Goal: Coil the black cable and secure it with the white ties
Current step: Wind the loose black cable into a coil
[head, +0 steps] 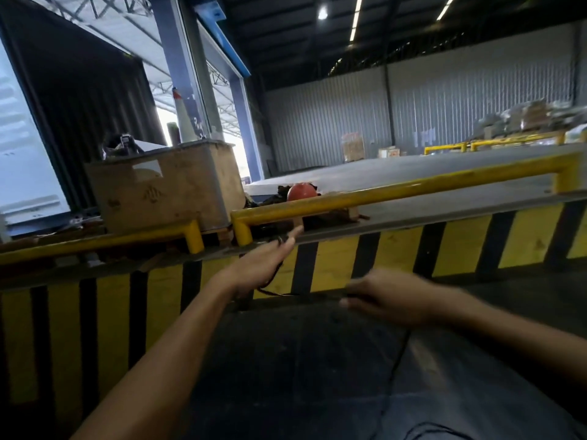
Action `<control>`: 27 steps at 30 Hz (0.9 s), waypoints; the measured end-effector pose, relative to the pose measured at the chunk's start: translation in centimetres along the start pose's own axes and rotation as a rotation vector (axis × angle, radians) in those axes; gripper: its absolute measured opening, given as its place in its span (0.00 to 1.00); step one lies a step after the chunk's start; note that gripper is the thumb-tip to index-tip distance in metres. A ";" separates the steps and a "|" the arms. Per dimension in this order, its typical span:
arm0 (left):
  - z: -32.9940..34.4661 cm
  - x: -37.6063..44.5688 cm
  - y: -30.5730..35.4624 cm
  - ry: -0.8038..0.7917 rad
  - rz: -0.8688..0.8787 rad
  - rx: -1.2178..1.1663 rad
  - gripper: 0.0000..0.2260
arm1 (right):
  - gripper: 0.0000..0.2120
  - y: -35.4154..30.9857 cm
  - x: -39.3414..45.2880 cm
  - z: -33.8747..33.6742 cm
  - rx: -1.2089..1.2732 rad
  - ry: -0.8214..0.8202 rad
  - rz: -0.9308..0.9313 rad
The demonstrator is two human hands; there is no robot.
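A person is standing at the foot of a raised loading dock, both bare arms reaching forward. The left hand point(270, 257) is stretching up to the dock's edge point(413, 228), just beside the foot of a yellow guard rail point(397, 188), fingers extended and mostly unclenched. The black cable point(274, 276) is passing under this hand and drooping below the wrist against the dock's yellow-and-black striped face point(460, 246) — whether the fingers are pinching it or only guiding it is too blurred to tell.

The right hand point(390, 296) is lower, well apart from the left, curled loosely; it seems to be closing around the cable, though motion blur leaves that uncertain. From it the cable is trailing down across the dark floor point(286, 360) toward the bottom edge of the view.

Holding the hands apart like this likely measures out one loop's length — coiling looks barely begun. No white ties are visible. A wooden crate point(165, 185) and an orange helmet point(301, 192) are sitting on the dock behind the rail.
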State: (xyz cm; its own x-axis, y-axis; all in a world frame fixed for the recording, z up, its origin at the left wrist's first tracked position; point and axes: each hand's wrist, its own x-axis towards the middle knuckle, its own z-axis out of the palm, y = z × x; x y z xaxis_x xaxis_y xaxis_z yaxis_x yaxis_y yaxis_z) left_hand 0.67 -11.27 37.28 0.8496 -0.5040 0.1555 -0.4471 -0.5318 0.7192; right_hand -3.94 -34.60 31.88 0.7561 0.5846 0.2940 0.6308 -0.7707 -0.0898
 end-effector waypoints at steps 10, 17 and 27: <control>4.4 -2.4 3.3 -0.711 -0.063 -0.334 0.17 | 0.20 4.4 1.0 -5.5 0.081 0.474 0.129; 2.5 1.0 5.0 -0.377 0.220 -0.937 0.21 | 0.10 -1.6 0.0 6.2 0.376 0.053 0.312; 2.9 1.6 -1.3 -0.011 -0.053 0.080 0.20 | 0.04 2.0 -2.3 -3.1 0.155 0.080 0.273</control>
State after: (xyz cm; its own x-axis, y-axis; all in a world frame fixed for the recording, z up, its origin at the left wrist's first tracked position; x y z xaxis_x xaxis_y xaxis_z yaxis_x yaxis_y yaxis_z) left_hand 1.83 -13.39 34.64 0.8696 -0.4811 0.1108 -0.4231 -0.6105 0.6695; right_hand -4.94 -38.25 33.97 0.8890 0.3348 0.3123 0.4298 -0.8453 -0.3175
